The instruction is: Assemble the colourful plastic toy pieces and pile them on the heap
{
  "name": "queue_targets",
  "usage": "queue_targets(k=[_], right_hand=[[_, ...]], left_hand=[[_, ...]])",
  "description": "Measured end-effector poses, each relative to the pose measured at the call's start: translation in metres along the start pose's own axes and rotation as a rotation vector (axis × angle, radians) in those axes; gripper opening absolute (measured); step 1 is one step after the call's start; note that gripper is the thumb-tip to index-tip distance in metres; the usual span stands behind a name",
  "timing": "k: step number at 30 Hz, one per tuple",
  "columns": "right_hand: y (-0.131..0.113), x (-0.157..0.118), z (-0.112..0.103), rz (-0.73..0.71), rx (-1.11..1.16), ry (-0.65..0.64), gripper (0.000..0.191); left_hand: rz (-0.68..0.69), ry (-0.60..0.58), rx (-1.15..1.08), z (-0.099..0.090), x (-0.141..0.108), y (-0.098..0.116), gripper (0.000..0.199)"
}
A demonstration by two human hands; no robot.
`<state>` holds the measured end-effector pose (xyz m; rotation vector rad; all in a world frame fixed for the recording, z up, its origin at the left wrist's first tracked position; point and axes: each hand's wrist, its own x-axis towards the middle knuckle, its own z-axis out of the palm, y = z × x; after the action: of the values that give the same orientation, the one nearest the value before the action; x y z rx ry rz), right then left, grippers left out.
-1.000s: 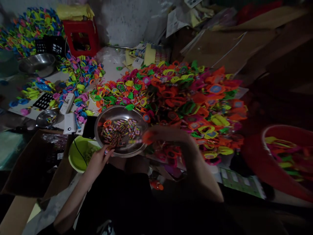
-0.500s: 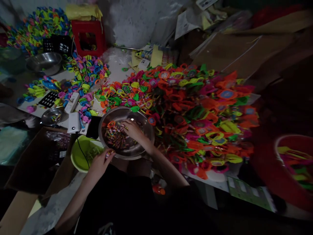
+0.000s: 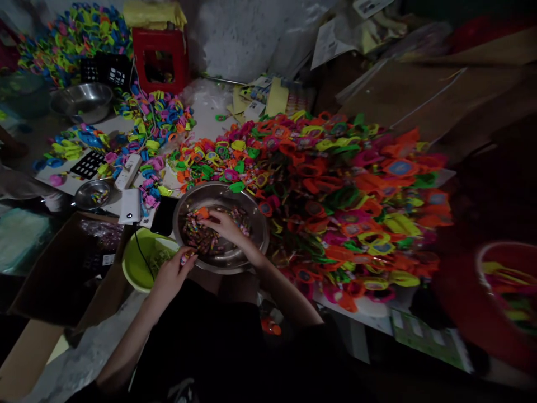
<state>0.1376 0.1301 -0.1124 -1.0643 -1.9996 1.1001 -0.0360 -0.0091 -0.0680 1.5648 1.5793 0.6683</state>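
Observation:
A steel basin (image 3: 263, 246) rests at my lap, with many small striped wrapped candies (image 3: 205, 240) inside it. My left hand (image 3: 170, 277) is closed at the basin's near left rim, pinching a small wrapped candy (image 3: 187, 256) between thumb and fingers. Inside the basin, my right hand (image 3: 226, 228) has its fingertips closed on an orange plastic toy watch (image 3: 202, 212), just above the candies. The fingers partly cover the watch. A green toy watch (image 3: 237, 187) lies over the far rim.
Right of the basin spreads a large heap of bright toy watches (image 3: 348, 190). To the left are a lime-green bowl (image 3: 136, 260), a black phone (image 3: 164, 216), a white power bank (image 3: 130, 206), a small steel bowl (image 3: 92, 194) and a cardboard box (image 3: 46, 280). A red tub (image 3: 461, 302) stands far right.
My right hand has closed on the orange toy watch, which has shifted right from where it lay on the candies. My left hand keeps its candy near the rim. The view has shifted slightly.

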Motion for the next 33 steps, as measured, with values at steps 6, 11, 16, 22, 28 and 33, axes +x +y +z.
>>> queue_targets(k=[6, 11, 16, 22, 28, 33], right_hand=[[-0.043, -0.040, -0.020, 0.159, 0.490, 0.003, 0.031], [-0.057, -0.065, -0.015, 0.298, 0.913, 0.025, 0.030], [-0.065, -0.079, 0.003, 0.355, 1.123, 0.039, 0.027], [-0.068, -0.086, 0.011, 0.293, 1.007, -0.038, 0.030], [-0.078, -0.092, -0.005, -0.051, 0.316, 0.155, 0.069], [-0.088, -0.096, -0.018, -0.251, -0.072, 0.088, 0.044]], left_hand=[[0.011, 0.075, -0.072, 0.001, 0.010, 0.020, 0.031], [0.091, 0.145, -0.281, 0.008, 0.013, 0.035, 0.042], [0.111, 0.193, -0.376, 0.010, 0.011, 0.048, 0.033], [0.059, 0.188, -0.448, 0.006, 0.008, 0.053, 0.030], [0.014, 0.195, -0.470, 0.009, 0.009, 0.055, 0.028], [0.044, 0.139, -0.476, 0.013, 0.007, 0.060, 0.028]])
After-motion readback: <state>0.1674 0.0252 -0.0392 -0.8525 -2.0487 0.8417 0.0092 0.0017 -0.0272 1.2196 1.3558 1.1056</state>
